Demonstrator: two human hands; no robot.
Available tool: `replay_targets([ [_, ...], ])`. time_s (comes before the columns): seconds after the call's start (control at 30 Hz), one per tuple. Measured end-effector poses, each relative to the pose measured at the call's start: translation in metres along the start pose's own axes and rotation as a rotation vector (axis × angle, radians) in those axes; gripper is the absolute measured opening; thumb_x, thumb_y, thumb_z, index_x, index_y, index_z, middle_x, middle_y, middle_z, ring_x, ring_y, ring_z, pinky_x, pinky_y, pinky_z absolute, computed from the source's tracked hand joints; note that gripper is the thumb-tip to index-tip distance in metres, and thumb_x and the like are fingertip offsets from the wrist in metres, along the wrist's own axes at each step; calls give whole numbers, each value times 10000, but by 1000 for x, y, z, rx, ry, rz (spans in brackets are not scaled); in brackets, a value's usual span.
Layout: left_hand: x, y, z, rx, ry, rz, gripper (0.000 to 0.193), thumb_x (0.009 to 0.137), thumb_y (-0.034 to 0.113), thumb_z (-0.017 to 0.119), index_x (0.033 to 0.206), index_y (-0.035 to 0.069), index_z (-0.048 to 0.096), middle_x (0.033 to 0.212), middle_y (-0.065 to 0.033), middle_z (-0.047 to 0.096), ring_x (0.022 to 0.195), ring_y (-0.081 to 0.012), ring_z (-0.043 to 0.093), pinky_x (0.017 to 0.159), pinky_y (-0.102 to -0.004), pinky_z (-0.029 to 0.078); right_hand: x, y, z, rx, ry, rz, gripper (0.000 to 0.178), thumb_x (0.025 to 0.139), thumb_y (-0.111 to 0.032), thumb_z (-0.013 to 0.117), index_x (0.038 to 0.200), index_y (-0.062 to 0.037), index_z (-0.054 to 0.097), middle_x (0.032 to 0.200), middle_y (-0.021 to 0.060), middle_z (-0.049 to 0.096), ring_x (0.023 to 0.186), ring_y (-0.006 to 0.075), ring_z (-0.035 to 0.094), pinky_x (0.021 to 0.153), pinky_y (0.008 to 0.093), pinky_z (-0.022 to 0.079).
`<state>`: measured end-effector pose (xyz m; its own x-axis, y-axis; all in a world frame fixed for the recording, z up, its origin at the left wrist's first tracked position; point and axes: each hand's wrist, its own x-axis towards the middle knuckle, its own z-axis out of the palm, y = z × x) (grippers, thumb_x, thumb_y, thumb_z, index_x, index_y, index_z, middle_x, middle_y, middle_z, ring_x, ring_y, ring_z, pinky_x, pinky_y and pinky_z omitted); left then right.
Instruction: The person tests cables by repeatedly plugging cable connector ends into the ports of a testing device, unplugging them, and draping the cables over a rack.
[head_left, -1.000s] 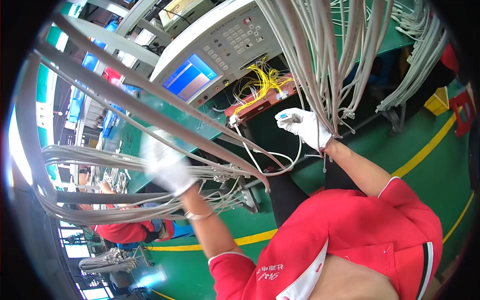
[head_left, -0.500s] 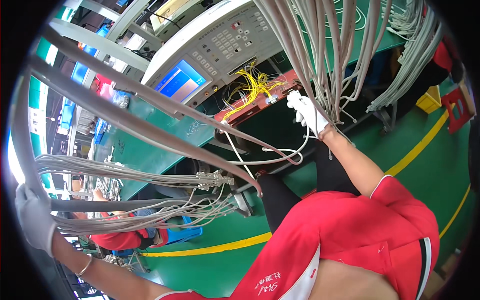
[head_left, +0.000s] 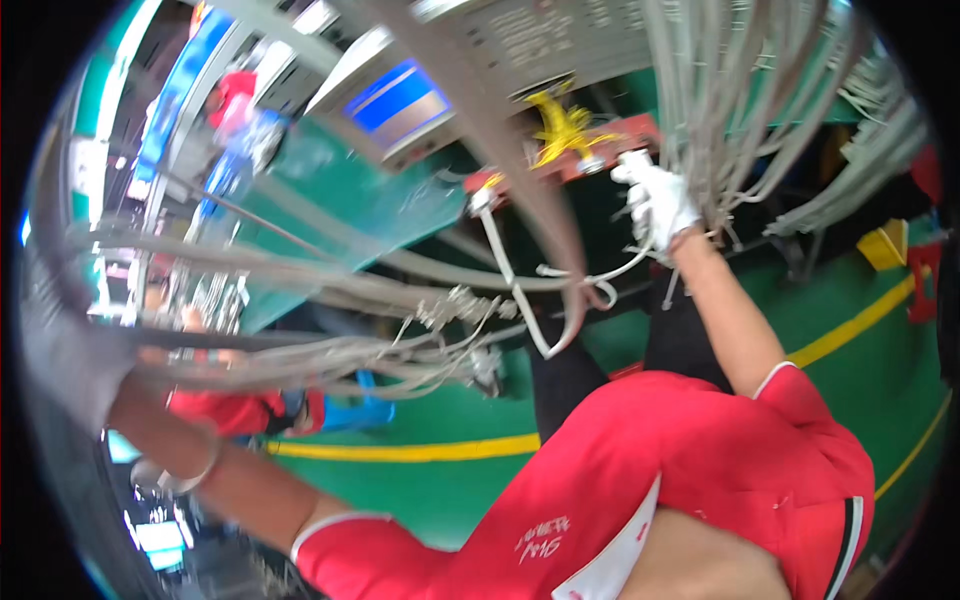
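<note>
The gloved right hand closes on a white cable beside yellow wires. The left hand (gloved, blurred) reaches among grey cables; its grip cannot be told.

Green floor is being crossed by a yellow line; a blue-lit screen is being displayed on grey machinery.

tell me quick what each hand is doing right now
Left hand: white-gloved, blurred at the picture's left rim, closed around the long grey cable bundle.
Right hand: white-gloved, raised among the hanging grey wires; grip cannot be told.
</note>
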<state>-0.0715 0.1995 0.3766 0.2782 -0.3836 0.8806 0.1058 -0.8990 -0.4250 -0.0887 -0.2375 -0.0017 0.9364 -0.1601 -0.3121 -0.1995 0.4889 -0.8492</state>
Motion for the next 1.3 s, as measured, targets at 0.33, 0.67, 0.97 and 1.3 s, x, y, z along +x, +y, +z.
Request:
replay_targets([
  [0.33,-220,224,13,-1442,-1285,-396,406,871,312,491,1144,13,530,1073,-163,580,1015,-244,556,891,-333,411,-2,35,13,830,-431,80,566,897,-466,375,1174,24,437,671,13,426,555,115,428,533,250,406],
  [0.67,-285,256,25,-1193,-848,-338,379,815,174,563,1167,45,509,1133,-152,530,1027,-291,533,891,-338,411,-17,81,109,-652,-678,-280,704,771,-80,645,1366,-81,269,858,-15,515,735,49,473,596,196,419],
  [0.97,-344,296,11,-1124,-896,-618,172,802,136,509,926,40,580,770,-103,601,705,-252,589,623,-357,474,-39,95,121,-417,-694,69,177,824,-120,557,968,-48,630,714,-9,564,520,43,474,439,166,361],
  [1.3,-312,287,-4,-832,-915,-114,108,698,153,576,774,79,554,749,-135,589,661,-302,580,585,-388,450,-42,103,129,-417,-528,-6,154,812,-163,615,884,-28,593,712,23,592,615,63,551,517,196,448],
])
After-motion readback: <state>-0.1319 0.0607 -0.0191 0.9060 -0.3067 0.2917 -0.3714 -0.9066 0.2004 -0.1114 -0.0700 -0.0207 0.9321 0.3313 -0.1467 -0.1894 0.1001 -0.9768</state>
